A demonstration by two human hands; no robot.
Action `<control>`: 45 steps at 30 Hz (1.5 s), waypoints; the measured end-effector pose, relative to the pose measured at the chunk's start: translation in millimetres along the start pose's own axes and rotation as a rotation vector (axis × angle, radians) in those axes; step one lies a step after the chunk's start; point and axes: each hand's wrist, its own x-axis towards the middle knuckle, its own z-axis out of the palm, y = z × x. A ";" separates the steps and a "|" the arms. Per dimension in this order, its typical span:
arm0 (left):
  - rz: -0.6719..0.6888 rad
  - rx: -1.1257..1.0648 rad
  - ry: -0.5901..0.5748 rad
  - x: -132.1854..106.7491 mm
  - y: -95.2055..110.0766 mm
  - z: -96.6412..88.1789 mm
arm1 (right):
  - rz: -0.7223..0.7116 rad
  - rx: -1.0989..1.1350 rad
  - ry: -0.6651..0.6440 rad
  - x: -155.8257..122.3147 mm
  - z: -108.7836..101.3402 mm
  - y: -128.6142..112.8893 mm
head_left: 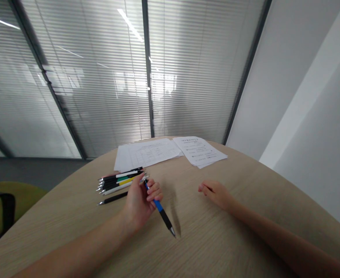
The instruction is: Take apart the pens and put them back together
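Observation:
My left hand (143, 197) is closed around a blue pen (164, 216) with a black grip and a silver tip. The tip points down and to the right, toward me, above the table. Just left of that hand lies a pile of pens (118, 181) in black, white, yellow and green, tips to the left. A single black pen (113, 198) lies nearest me, its right end hidden behind the hand. On the right, my right hand (215, 192) rests on the table with its fingers curled in, and nothing shows in them.
Printed sheets (147, 153) lie at the far side of the round wooden table (216, 247), with more papers (199, 150) beside them. A green chair (22, 200) with a black armrest stands at the left. Behind the table are glass panels with blinds and a white wall (311, 116).

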 end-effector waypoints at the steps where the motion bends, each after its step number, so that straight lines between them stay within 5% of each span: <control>1: 0.008 0.005 -0.006 0.1 0.0 -0.3 | -0.011 -0.013 -0.002 -0.2 -0.1 -0.7; 25: 0.023 0.097 0.023 4.1 -3.7 -0.1 | -0.116 -0.146 -0.015 -2.8 -0.8 -7.7; 37: 0.004 0.164 0.019 -4.2 -21.3 5.4 | -0.246 -0.028 0.014 -20.9 -24.3 -88.6; 45: -0.049 0.253 -0.036 -2.0 -21.8 -0.7 | -0.250 -0.233 -0.004 -17.2 -13.5 -85.5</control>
